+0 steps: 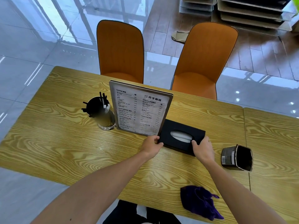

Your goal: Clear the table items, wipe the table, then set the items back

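A black tissue box (181,135) lies on the wooden table (64,143), just right of an upright framed menu stand (140,109). My left hand (152,145) grips the box's near left corner and my right hand (203,149) grips its near right end. Left of the menu stands a glass holder (103,115) full of black straws. A dark paper cup (236,157) lies on its side at the right. A crumpled purple cloth (199,202) rests near the table's front edge.
Two orange chairs (120,50) (204,59) are pushed in at the far side. A second table (275,143) adjoins on the right. Stacked trays (250,12) sit on the floor at the back right. Glossy tiled floor surrounds the table.
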Motion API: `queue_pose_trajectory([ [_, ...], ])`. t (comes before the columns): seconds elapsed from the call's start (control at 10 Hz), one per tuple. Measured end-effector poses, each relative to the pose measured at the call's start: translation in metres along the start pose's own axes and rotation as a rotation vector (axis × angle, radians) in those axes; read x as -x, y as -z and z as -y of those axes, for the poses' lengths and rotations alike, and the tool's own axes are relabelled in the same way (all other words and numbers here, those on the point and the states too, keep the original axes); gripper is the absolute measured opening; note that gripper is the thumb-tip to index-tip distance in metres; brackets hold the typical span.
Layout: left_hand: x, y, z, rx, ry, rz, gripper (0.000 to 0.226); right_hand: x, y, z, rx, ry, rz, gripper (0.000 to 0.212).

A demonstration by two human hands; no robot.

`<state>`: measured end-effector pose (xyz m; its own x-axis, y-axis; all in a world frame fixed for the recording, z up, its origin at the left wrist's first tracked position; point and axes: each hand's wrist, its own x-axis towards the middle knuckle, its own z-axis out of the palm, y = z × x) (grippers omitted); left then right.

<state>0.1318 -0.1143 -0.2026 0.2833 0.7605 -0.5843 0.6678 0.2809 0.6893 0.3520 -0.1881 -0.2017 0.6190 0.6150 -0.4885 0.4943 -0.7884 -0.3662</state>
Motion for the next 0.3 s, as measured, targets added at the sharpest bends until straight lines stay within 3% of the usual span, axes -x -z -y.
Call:
queue_pose_trajectory([
  [0.2,0.017,0.019,0.009,-0.090,-0.049,-0.054,0.047,0.030,-0.014,0.024,0.309,0.355,-0.142,0.067],
  [0.3,0.025,0.039,0.016,-0.262,-0.096,-0.091,0.046,0.045,-0.031,0.042,0.325,0.503,-0.070,0.060],
])
